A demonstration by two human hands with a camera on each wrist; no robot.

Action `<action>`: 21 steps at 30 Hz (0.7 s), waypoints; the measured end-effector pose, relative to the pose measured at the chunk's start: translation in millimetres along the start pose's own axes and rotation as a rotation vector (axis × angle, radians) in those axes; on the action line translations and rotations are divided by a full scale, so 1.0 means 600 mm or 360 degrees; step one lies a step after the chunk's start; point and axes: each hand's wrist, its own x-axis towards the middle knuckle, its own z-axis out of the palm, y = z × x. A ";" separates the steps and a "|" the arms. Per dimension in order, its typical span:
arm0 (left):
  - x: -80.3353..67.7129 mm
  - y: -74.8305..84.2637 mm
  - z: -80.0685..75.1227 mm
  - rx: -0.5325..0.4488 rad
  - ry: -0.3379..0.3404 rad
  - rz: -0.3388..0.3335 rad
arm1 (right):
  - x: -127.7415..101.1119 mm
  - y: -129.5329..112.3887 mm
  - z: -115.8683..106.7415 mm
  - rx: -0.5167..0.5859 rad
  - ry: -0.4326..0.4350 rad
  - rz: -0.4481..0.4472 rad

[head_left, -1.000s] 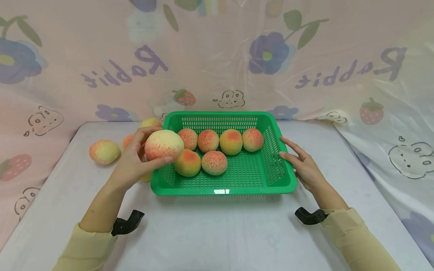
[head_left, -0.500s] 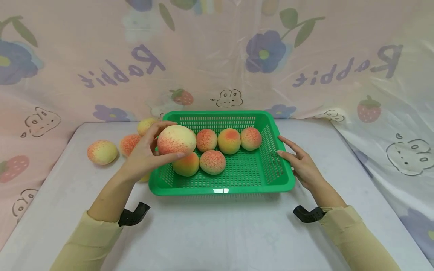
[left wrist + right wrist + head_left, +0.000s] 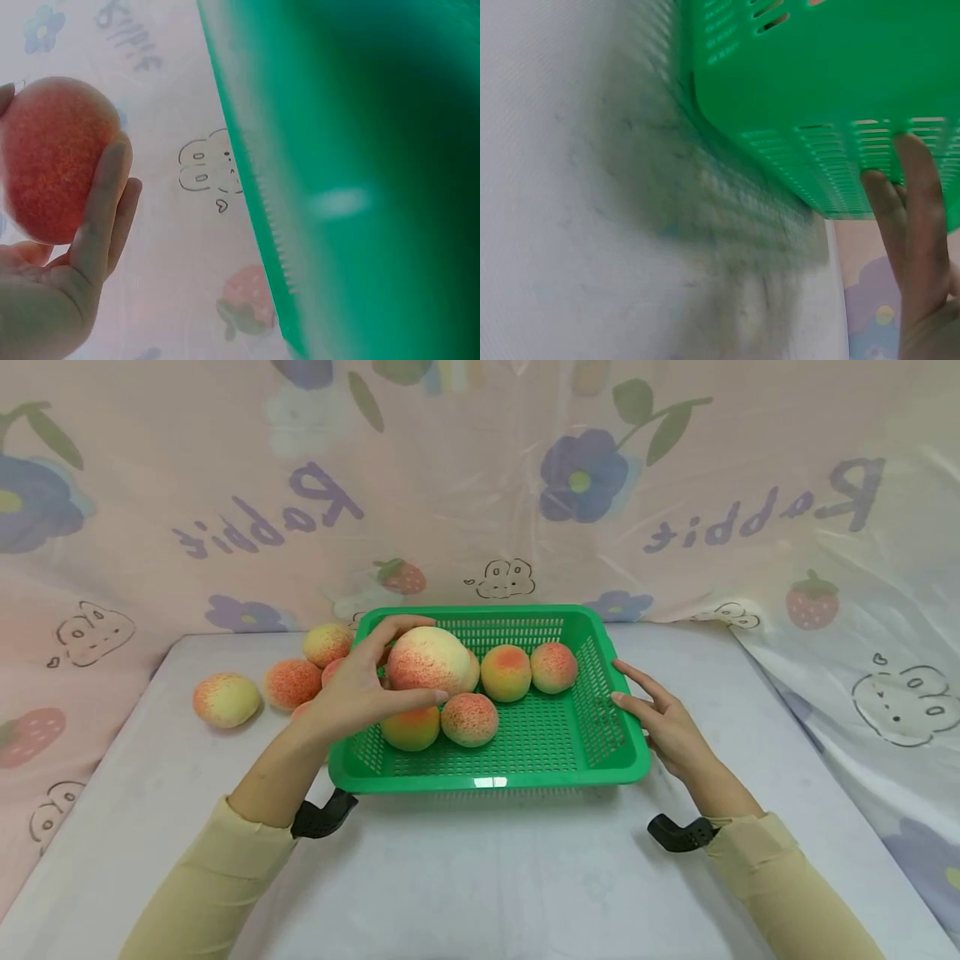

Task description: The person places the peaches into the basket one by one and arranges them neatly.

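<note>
My left hand holds a pale yellow and red peach between thumb and fingers, above the left half of a green plastic basket. In the left wrist view, fingers curve along that peach's side. My right hand holds the basket's right rim, thumb over the top; in the right wrist view its fingers lie against the slotted outer wall. Inside the basket are several peaches, including a speckled one, an orange-yellow one and a pinkish one. The held peach and left hand hide others.
Left of the basket, several more peaches lie on the white-covered table, among them a yellow one and a red one. A patterned cloth hangs behind the table.
My left hand has carried the peach rightward from the basket's left rim to above the peaches inside. The right hand has stayed on the right rim.
</note>
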 end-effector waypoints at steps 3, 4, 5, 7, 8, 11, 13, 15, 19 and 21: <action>0.010 0.003 0.007 -0.0016 -0.0063 0.0069 | -0.001 0.000 -0.002 -0.0005 0.0000 -0.0002; 0.012 0.004 0.008 -0.0014 -0.0079 0.0087 | -0.001 0.000 -0.002 0.0003 0.0003 -0.0002; 0.013 0.005 0.010 -0.0006 -0.0089 0.0096 | -0.001 0.000 -0.002 0.0000 0.0002 0.0001; 0.015 0.007 0.011 0.0024 -0.0102 0.0106 | -0.001 0.000 -0.002 -0.0008 0.0005 0.0004; 0.016 0.008 0.012 0.0036 -0.0107 0.0106 | -0.001 0.000 -0.002 -0.0003 0.0011 0.0009; 0.018 0.016 0.013 0.0059 -0.0124 0.0107 | -0.002 0.000 -0.002 -0.0006 0.0015 0.0020; 0.021 0.023 0.014 0.0066 -0.0140 0.0113 | -0.003 -0.001 -0.002 -0.0009 0.0018 0.0024; 0.026 0.030 0.015 0.0065 -0.0157 0.0120 | -0.004 -0.001 -0.001 -0.0018 0.0024 0.0028; 0.040 0.041 0.018 0.0079 -0.0216 0.0140 | -0.003 -0.002 0.000 -0.0032 0.0025 0.0031; 0.047 0.044 0.020 0.0123 -0.0255 0.0153 | -0.002 -0.002 0.001 -0.0037 0.0023 0.0032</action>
